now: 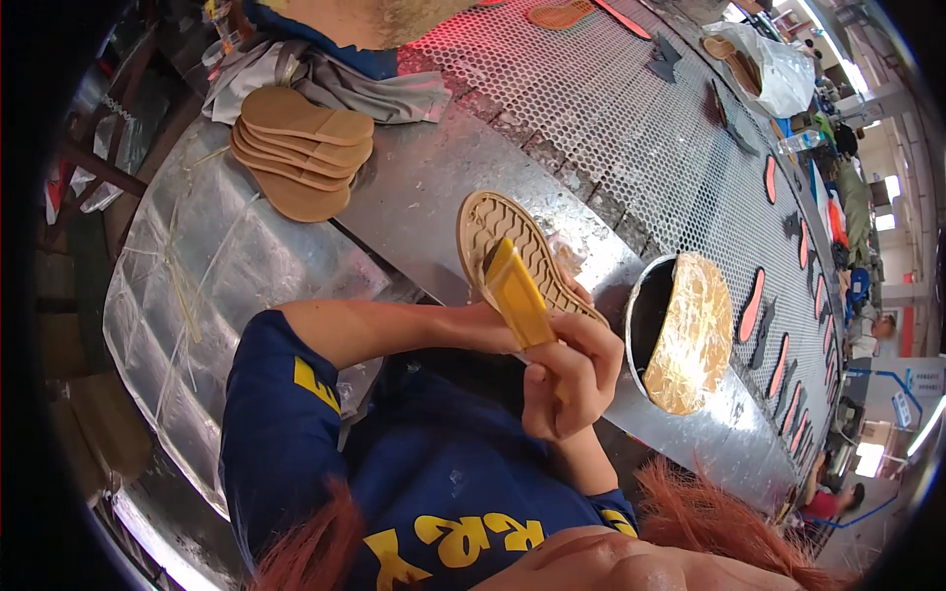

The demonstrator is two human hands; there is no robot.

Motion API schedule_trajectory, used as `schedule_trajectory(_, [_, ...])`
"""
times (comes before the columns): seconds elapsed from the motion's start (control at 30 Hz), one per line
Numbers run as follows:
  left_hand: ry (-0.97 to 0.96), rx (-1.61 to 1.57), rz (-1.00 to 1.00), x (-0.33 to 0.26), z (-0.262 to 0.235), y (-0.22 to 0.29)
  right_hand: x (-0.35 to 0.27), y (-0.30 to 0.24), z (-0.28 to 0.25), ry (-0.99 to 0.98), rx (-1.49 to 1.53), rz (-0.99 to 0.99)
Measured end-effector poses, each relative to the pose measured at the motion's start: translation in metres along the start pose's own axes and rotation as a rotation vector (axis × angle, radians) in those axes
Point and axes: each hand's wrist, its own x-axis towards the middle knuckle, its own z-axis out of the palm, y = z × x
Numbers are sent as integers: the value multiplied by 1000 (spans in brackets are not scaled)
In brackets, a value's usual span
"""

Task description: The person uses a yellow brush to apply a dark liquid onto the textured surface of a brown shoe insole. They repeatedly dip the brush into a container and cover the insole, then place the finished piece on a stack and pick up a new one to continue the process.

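My left hand [574, 282] is closed on a tan shoe sole [495, 222], its grooved zigzag tread facing up. Most of that hand is hidden under the sole; a few fingertips show at its far right edge. A flat brush with a yellow handle [522, 300] is pinched in my right hand [581, 379]. The brush's dark tip lies over the sole's tread, though I cannot tell whether it touches. A stack of several tan soles [305, 148] sits to the left. Right of my hands stands a round pot [641, 295], partly covered by a shiny golden-brown lid [695, 335].
A metal ledge [443, 163] runs beside a wide mesh conveyor [581, 108]. Pink-faced insoles [752, 305] and black shoe pieces lie on the mesh. At left are a padded plastic-wrapped surface [217, 286] and a grey cloth [365, 89]. A water bottle [800, 141] lies beyond.
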Motion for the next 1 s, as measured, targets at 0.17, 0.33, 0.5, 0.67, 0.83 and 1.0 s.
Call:
schedule_trajectory(0.17, [-7, 172, 69, -7, 4, 31, 0, 13, 1, 97, -72, 51])
schedule_trajectory(0.33, [-76, 171, 63, -9, 1, 29, 4, 14, 0, 63, -57, 66])
schedule_trajectory(0.5, [-45, 177, 175, -6, -1, -12, 1, 13, 8, 50, 29, 51])
schedule_trajectory(0.67, [-33, 189, 157, -5, 0, -13, 0, 14, 9, -31, 21, 36])
schedule_trajectory(0.83, [0, 132, -144, -10, -3, -7, -6, 18, -15, 20, -70, 117])
schedule_trajectory(1.0, [84, -385, -155, -8, -1, 1, -16, 53, -56, 465, -118, 302])
